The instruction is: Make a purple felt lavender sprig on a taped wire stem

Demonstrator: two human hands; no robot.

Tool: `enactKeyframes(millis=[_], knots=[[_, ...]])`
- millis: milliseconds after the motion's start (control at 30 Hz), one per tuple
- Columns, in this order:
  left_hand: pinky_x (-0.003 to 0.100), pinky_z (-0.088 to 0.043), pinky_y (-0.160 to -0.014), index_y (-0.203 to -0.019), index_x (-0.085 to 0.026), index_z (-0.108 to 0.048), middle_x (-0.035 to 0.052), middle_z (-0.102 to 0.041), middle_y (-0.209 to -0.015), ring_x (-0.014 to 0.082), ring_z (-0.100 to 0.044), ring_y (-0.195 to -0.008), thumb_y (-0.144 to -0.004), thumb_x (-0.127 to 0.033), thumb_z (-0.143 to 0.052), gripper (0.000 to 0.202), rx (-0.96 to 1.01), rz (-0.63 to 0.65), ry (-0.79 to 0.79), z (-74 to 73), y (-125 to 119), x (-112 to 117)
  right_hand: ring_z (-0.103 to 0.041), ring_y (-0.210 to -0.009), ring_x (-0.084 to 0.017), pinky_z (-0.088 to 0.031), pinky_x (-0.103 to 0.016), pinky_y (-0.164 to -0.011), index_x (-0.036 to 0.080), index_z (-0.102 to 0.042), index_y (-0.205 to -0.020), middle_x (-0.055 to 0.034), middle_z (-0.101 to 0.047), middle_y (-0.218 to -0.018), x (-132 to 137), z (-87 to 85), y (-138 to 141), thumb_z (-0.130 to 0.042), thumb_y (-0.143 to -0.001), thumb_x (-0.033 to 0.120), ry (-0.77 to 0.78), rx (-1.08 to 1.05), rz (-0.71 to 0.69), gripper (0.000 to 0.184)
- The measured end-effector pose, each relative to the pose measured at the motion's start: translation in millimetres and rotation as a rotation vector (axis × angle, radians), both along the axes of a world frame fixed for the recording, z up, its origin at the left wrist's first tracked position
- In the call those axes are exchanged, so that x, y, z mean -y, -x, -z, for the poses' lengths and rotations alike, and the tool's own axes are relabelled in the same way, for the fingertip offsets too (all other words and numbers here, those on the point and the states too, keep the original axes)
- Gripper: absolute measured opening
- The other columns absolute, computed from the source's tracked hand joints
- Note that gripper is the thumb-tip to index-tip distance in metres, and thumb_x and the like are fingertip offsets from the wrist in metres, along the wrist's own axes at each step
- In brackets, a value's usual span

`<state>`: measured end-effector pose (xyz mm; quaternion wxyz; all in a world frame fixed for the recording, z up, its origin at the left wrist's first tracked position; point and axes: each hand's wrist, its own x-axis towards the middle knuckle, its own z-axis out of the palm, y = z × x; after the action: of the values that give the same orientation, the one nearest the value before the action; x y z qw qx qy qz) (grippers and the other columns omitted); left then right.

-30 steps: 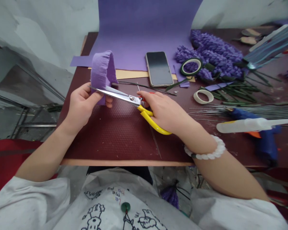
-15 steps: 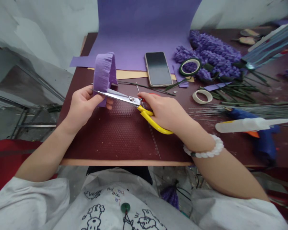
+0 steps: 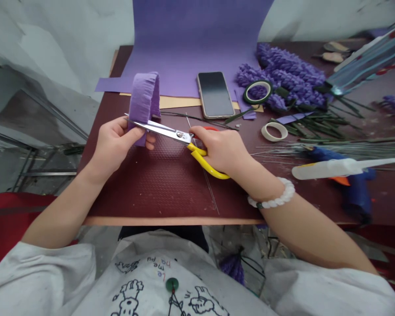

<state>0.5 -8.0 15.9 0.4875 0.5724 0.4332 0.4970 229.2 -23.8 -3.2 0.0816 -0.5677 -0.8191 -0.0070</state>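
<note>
Centrally, over a dark red board (image 3: 171,193), the left hand (image 3: 113,142) grasps a folded strip of lilac crepe paper (image 3: 144,98), pinched between thumb and fingers at its lower end, with the strip's looped part standing upright above the hand. The right hand (image 3: 222,151) is clenched around the yellow handles of a pair of scissors (image 3: 163,131). Their steel blades, nearly closed, lie across the base of the strip, with the tips reaching just past it on the left. Whether the blades have entered the paper cannot be told from this view.

Technique: a cut of this kind is judged to go best with the paper held taut close to the blades, the fingers kept clear of the cutting line, and the blades square to the fold so that all layers part evenly.

On the far side, a smartphone (image 3: 215,94) lies on a sheet of purple card (image 3: 191,48). To the far right are purple crepe flower sprays (image 3: 283,74), a roll of green floral tape (image 3: 257,91) and a roll of masking tape (image 3: 274,131). Nearer on the right, a blue hot glue gun (image 3: 357,197) holding a glue stick (image 3: 335,169) lies beside a bundle of thin wires (image 3: 332,149). A white beaded bracelet (image 3: 273,197) circles the right wrist.
</note>
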Motion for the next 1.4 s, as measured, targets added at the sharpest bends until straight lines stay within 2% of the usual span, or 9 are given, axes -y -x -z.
enactKeyframes(millis=[267, 367, 433, 533, 667, 833, 1200, 1300, 1400], knots=[[0.025, -0.053, -0.053, -0.075, -0.016, -0.058, -0.0014, -0.064, -0.062, 0.0109, -0.061, -0.050, -0.078, -0.017, -0.061, 0.004, -0.007, -0.001, -0.061, 7.7, 1, -6, -0.064, -0.091, -0.025, -0.033, -0.030, -0.060, 0.017, -0.052, -0.126, -0.0090, -0.069, -0.108, 3, -3.2, -1, -0.042, -0.088, 0.041, 0.021, -0.072, -0.045, 0.046], [0.023, -0.051, -0.052, -0.076, -0.016, -0.057, -0.0022, -0.064, -0.060, 0.0099, -0.060, -0.049, -0.077, -0.014, -0.060, 0.003, 0.000, 0.011, -0.064, 9.8, 2, -8, -0.064, -0.082, -0.027, -0.033, -0.030, -0.058, 0.014, -0.044, -0.131, -0.0111, -0.071, -0.100, 5, -5.1, 0, -0.044, -0.085, 0.048, 0.026, -0.094, 0.043, 0.057], [0.023, -0.051, -0.052, -0.075, -0.016, -0.057, -0.0021, -0.064, -0.059, 0.0099, -0.060, -0.049, -0.076, -0.013, -0.060, 0.004, 0.028, 0.012, -0.075, 10.1, 4, -9, -0.063, -0.070, -0.028, -0.031, -0.030, -0.055, 0.012, -0.046, -0.126, -0.0111, -0.071, -0.087, 5, -6.5, 3, -0.044, -0.083, 0.056, 0.033, -0.091, 0.154, 0.062], [0.024, -0.051, -0.051, -0.075, -0.016, -0.058, -0.0013, -0.064, -0.061, 0.0108, -0.061, -0.051, -0.076, -0.013, -0.061, 0.004, 0.062, 0.013, -0.079, 9.9, 5, -10, -0.062, -0.065, -0.028, -0.027, -0.029, -0.053, 0.014, -0.057, -0.104, -0.0120, -0.069, -0.077, 6, -8.8, 5, -0.041, -0.082, 0.064, 0.060, -0.022, 0.233, 0.057], [0.025, -0.051, -0.052, -0.077, -0.016, -0.060, -0.0008, -0.065, -0.062, 0.0112, -0.062, -0.052, -0.078, -0.017, -0.064, 0.005, 0.070, 0.035, -0.101, 10.7, 7, -9, -0.063, -0.067, -0.027, -0.024, -0.030, -0.054, 0.016, -0.060, -0.088, -0.0133, -0.069, -0.078, 4, -10.4, 4, -0.037, -0.085, 0.060, 0.096, 0.077, 0.155, 0.050], [0.026, -0.052, -0.053, -0.076, -0.015, -0.061, -0.0003, -0.065, -0.061, 0.0115, -0.062, -0.050, -0.080, -0.024, -0.066, 0.011, 0.067, 0.054, -0.146, 11.7, 7, -6, -0.063, -0.068, -0.026, -0.022, -0.030, -0.054, 0.016, -0.060, -0.088, -0.0120, -0.068, -0.075, 0, -8.5, 2, -0.038, -0.084, 0.055, 0.116, 0.074, 0.100, 0.044], [0.026, -0.051, -0.051, -0.075, -0.015, -0.061, -0.0006, -0.066, -0.062, 0.0122, -0.061, -0.049, -0.080, -0.020, -0.064, 0.007, 0.064, 0.032, -0.147, 10.4, 4, -1, -0.057, -0.063, -0.023, -0.024, -0.031, -0.055, 0.016, -0.061, -0.084, -0.0104, -0.065, -0.071, -2, -4.9, -1, -0.040, -0.082, 0.052, 0.107, 0.081, 0.092, 0.042], [0.026, -0.051, -0.051, -0.077, -0.016, -0.060, -0.0008, -0.065, -0.062, 0.0119, -0.061, -0.049, -0.080, -0.020, -0.063, 0.006, 0.058, 0.036, -0.157, 10.6, 3, -1, -0.058, -0.070, -0.024, -0.028, -0.031, -0.057, 0.015, -0.059, -0.089, -0.0126, -0.065, -0.081, -1, -4.1, -2, -0.037, -0.085, 0.050, 0.092, 0.067, 0.048, 0.042], [0.026, -0.051, -0.052, -0.078, -0.017, -0.059, -0.0015, -0.063, -0.061, 0.0114, -0.060, -0.050, -0.080, -0.022, -0.062, 0.007, 0.059, 0.035, -0.196, 9.5, 1, -1, -0.058, -0.085, -0.027, -0.036, -0.033, -0.064, 0.012, -0.055, -0.095, -0.0177, -0.064, -0.097, -1, -1.3, -4, -0.037, -0.085, 0.046, 0.042, 0.005, -0.034, 0.040]])
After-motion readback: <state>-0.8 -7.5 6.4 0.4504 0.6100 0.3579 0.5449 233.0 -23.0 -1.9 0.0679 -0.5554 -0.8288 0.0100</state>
